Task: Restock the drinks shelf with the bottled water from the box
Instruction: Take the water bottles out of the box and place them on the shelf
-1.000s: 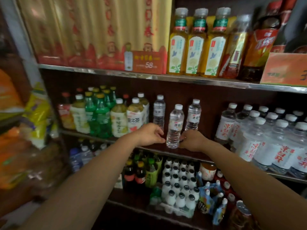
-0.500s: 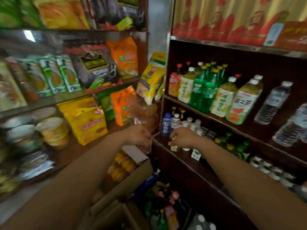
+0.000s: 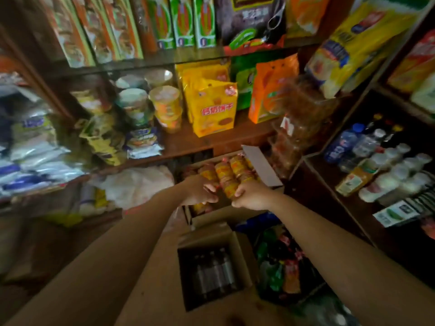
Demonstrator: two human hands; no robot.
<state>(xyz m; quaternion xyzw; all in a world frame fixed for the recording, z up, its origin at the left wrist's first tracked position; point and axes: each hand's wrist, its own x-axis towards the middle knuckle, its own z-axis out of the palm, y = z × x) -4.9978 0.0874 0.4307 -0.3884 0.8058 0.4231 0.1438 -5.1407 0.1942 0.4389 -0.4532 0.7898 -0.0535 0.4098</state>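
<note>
- Several clear plastic water bottles with dark caps (image 3: 215, 272) are standing upright in the open brown cardboard box (image 3: 244, 262) on the floor, low in the view, packed close so they are keeping each other from tipping.
- Its flaps are folding outward, leaving the bottle tops reachable from above.
- Neither hand is touching the box or a bottle at this moment; both are hanging above and beyond it, well apart from the water.
- The left hand (image 3: 200, 191) is showing loosely curled fingers and seems to be holding nothing, though blur is making that uncertain.
- The right hand (image 3: 249, 195) is curling into a loose fist, also apparently without anything in it.
- Both hands are lying almost knuckle to knuckle, in front of a second open carton of orange-and-yellow wrapped snack packs (image 3: 226, 175), which is sitting under the wooden snack shelf (image 3: 211, 140).
- Judging by this pose, the arms are probably coming down toward the water for the next pick-up.
- The dark wooden drinks shelf (image 3: 341, 194) is standing to the right, already carrying small white bottles (image 3: 397, 175) and blue-labelled water bottles (image 3: 346, 144); the box is sitting just beside its foot, likely to keep each carry short.
- Bags of colourful bottled drinks (image 3: 280, 269) are crowding the floor between box and shelf.
</note>
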